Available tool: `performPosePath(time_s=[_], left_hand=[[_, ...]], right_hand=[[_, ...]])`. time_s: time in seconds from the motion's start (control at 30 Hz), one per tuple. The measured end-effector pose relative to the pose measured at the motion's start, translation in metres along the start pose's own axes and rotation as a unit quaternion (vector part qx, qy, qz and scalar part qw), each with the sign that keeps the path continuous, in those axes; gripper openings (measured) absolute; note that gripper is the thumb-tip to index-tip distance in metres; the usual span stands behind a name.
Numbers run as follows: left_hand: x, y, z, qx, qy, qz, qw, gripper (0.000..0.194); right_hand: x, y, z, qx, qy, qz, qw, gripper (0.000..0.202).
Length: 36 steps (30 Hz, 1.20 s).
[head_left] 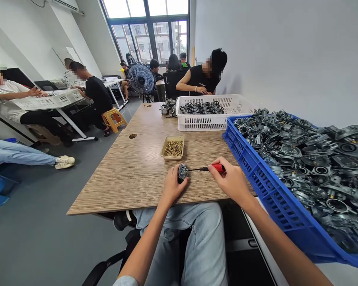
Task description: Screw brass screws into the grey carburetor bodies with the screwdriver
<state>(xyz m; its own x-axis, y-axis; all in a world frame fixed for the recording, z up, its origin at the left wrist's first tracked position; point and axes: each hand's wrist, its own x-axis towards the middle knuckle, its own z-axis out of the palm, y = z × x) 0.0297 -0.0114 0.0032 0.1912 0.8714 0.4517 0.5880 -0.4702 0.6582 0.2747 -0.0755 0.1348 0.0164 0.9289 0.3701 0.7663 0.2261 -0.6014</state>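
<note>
Near the front edge of the wood-grain table (131, 171), my left hand (172, 186) is closed around a small grey metal carburetor part (183, 171). My right hand (231, 178) grips the red handle of a screwdriver (217, 167). Its dark shaft points left, and the tip reaches the right side of the metal part. Whether the tip sits in a screw is too small to tell. Just beyond my left hand stands a beige tray (164, 155) holding many small brass-coloured pieces (174, 148).
To my right, a blue crate (256, 174) is heaped with metal castings (310, 155). A white basket (197, 124) with dark parts stands at the table's far end, beside loose castings (168, 108). A person (204, 75) sits behind it. Others work at left tables; a fan (141, 79) stands behind.
</note>
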Motion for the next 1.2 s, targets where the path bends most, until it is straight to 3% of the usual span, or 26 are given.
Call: performPosePath(time_s=[0.2,1.2], left_hand=[[0.0006,0.0020,-0.0009,-0.003,0.006,-0.003,1.000,0.060],[0.0000,0.0019,-0.0015,0.002,-0.002,-0.006,1.000,0.060]], right_hand=[[0.0003,0.0006,0.0041,0.048,-0.013,0.009,0.999,0.032],[0.0038,0.0056,0.0040,0.061,0.002,0.030,0.998,0.032]])
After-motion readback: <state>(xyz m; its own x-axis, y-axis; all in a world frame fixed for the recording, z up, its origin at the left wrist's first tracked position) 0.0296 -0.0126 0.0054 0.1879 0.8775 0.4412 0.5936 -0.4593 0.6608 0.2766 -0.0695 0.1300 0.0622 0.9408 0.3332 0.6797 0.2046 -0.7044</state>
